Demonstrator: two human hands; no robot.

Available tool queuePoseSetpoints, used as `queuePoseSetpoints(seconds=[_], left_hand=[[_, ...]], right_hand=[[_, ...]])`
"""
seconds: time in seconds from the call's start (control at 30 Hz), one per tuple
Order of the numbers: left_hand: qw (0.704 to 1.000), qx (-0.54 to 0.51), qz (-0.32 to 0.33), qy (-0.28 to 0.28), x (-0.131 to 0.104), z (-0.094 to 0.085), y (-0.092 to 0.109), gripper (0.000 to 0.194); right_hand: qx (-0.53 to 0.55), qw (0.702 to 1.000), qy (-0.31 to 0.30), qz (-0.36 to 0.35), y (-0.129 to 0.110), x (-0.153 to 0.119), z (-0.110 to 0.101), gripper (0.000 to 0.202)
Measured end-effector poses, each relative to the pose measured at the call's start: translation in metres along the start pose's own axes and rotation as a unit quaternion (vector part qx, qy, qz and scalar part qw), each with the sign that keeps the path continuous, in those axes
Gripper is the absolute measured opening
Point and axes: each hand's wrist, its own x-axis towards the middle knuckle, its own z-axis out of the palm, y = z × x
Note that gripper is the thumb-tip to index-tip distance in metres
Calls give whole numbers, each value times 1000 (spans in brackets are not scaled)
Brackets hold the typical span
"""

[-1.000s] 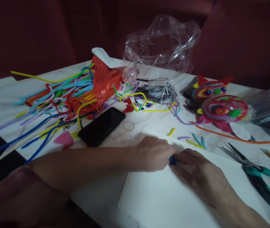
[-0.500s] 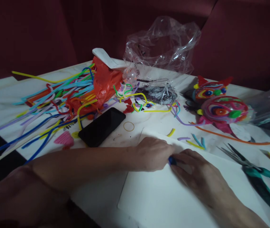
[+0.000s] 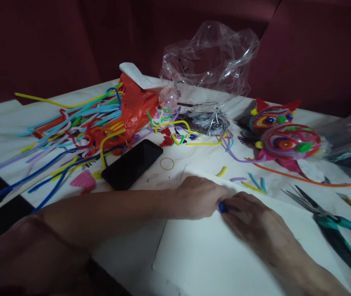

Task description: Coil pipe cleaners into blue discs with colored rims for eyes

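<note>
The small blue roll (image 3: 223,206) is in the narrow gap between my two hands, above the white sheet of paper (image 3: 194,255). It lies off the tips of my right thumb and forefinger, toward my left, and my right hand (image 3: 252,213) is the one plainly on it: thumb below, forefinger above, closed to a light pinch with the other fingers bent behind. The roll is too compact and dim for me to be sure of its long axis. A sliver of purple (image 3: 218,203) shows at its left side, toward my other hand.

My left hand (image 3: 198,197) is just beside it, back of the hand up, fingers curled in and pointing right. Its fingertips are hidden, so I can't tell how tightly they close or what they have hold of. My hands face each other across the roll, the left forearm coming in nearly level, the right one slanting up from the lower right.

Beyond the sheet are short yellow (image 3: 221,171) and light blue pipe-cleaner pieces (image 3: 256,182). The teal-handled scissors (image 3: 337,240) lie open to my right, blades toward the clippings; the black phone (image 3: 133,164) is past my left forearm.
</note>
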Motion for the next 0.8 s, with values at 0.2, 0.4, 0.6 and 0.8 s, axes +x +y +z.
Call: queuePoseSetpoints(seconds=[0.2, 0.4, 0.6, 0.8], left_hand=[[1000, -6, -10, -6, 0, -1, 2, 12], [1000, -1, -20, -14, 0, -3, 4, 14], [999, 0, -29, -29, 0, -5, 6, 16], [999, 21, -22, -29, -1, -7, 8, 18]], right_hand=[[-4, 1000, 6, -2, 1, 0, 1, 24], [-10, 1000, 24, -2, 1, 1, 3, 25], [-17, 999, 38, 9, 1, -1, 5, 25], [-10, 999, 32, 10, -1, -1, 3, 26]])
